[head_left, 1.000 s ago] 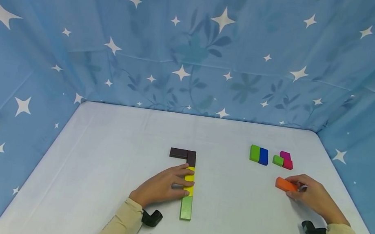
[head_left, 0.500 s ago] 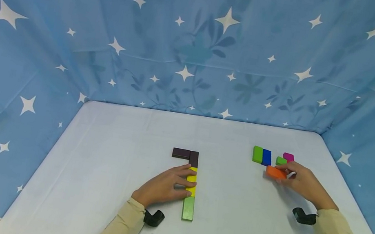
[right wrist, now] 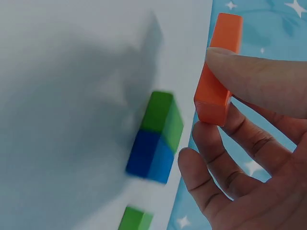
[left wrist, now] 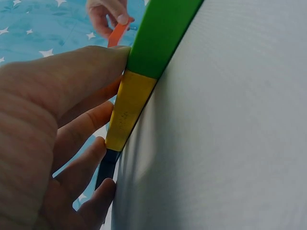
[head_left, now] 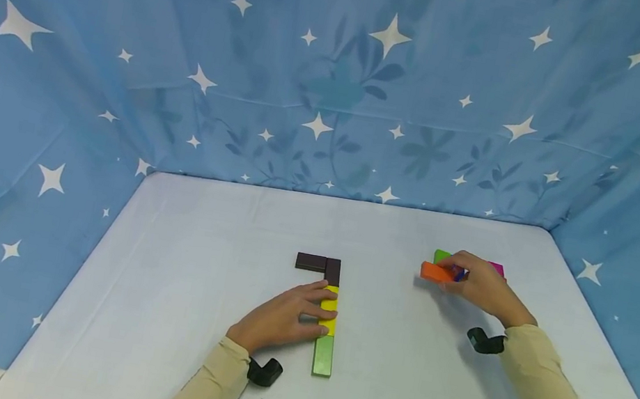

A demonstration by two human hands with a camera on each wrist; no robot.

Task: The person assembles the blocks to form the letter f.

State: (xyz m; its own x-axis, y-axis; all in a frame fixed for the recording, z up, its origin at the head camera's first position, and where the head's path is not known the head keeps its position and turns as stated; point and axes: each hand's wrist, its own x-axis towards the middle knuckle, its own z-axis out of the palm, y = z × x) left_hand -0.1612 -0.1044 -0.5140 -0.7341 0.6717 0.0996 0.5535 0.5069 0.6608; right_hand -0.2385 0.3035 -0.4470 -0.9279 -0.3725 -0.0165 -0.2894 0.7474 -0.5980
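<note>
Blue star-printed cloth [head_left: 232, 43] hangs behind and beside a white table [head_left: 215, 217]. Over its right half, the right hand [head_left: 484, 288] holds an orange block [head_left: 435, 272] above the surface, thumb and fingers clamped on it — near a touching pair, a green block [right wrist: 163, 112] and a blue block [right wrist: 150, 153]. A magenta block [head_left: 498, 268] shows partly behind that hand. The left hand [head_left: 283, 315], its fingers spread apart, touches the yellow section [left wrist: 130, 108] of a row; a light-green block [head_left: 322, 357] forms the near end, dark blocks [head_left: 311, 262] the far end — one jutting left.
</note>
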